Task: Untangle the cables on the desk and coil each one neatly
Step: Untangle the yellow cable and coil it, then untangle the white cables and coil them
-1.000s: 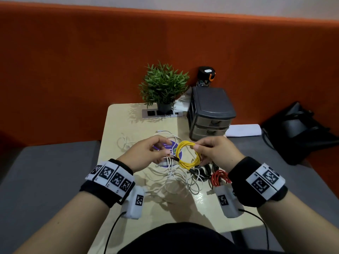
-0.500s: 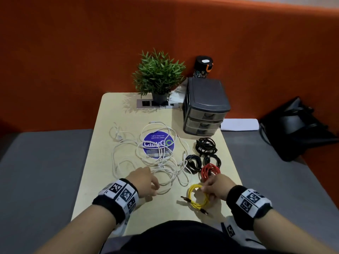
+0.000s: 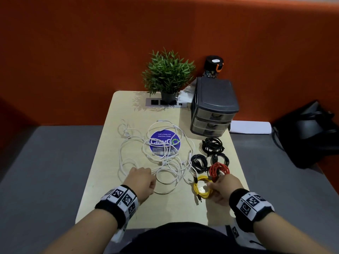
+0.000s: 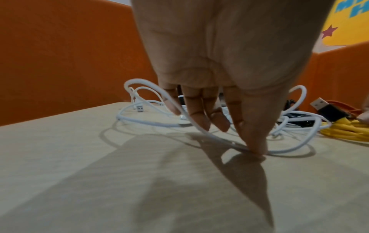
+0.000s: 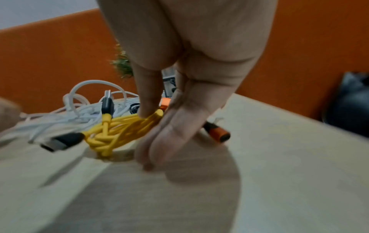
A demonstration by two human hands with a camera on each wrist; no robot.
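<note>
The right hand (image 3: 222, 187) is pinching the coiled yellow cable (image 3: 201, 187) between thumb and fingers (image 5: 147, 100), the coil lying on the worktop (image 3: 110, 147) near its front edge, just in front of the red coil (image 3: 219, 168) and three black coils (image 3: 212, 145). The left hand (image 3: 142, 180) is hanging over the loose white cables (image 3: 165, 162) tangled mid-worktop, its fingers (image 4: 199, 113) pointing down and slightly spread, thumb tip pressing a white loop against the worktop

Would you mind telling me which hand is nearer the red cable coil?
Right. The right hand grips the yellow coil just in front of the red cable coil; the left hand rests among the white cables, farther left.
</note>
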